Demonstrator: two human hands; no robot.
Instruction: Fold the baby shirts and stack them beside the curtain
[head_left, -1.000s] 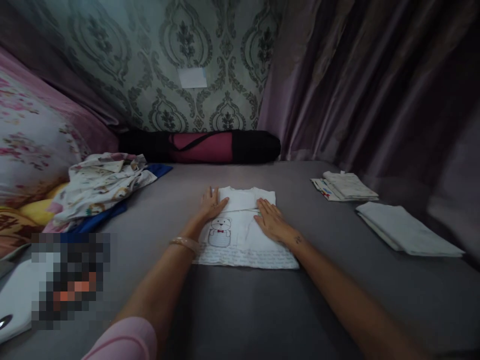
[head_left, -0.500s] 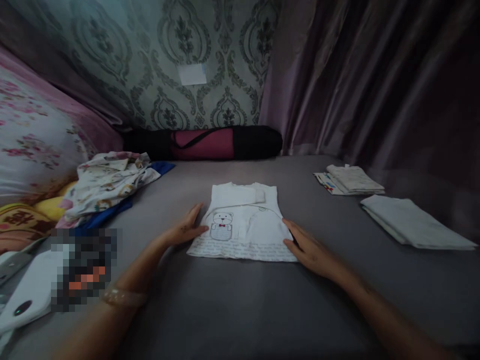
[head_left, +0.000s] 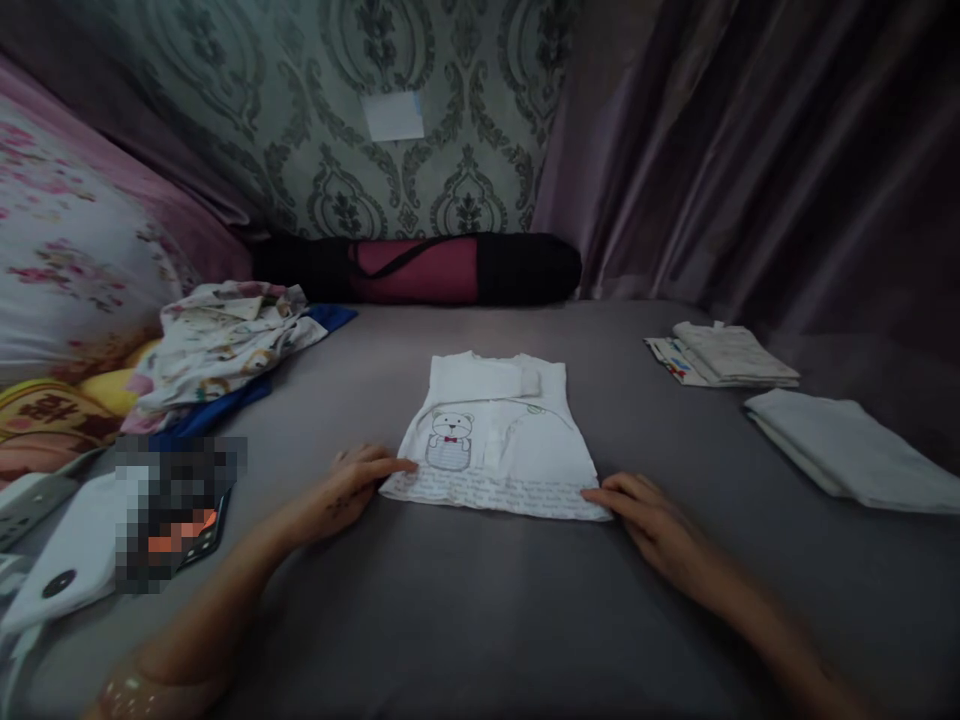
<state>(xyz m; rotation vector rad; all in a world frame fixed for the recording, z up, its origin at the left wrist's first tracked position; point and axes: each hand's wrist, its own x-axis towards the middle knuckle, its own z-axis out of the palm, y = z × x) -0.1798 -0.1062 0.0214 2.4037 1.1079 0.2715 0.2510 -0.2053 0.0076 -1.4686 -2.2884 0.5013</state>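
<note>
**Left hand [head_left: 349, 492] and right hand [head_left: 658, 518] at the white shirt's [head_left: 491, 437] hem**

Your left forefinger reaches onto the near-left edge; your right fingertips bunch narrowly at the opposite corner. Whether either pinches cloth, I cannot tell. The shirt lies flat on the grey sheet [head_left: 480, 620], between your hands. You seem to be straightening its hem; lifting that would call for an even two-corner pinch.

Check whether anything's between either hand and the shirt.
Nothing visible. The left hand and right hand each have fingers at the shirt's lower corners. The clothes pile and folded cloth lie off to the sides.
</note>
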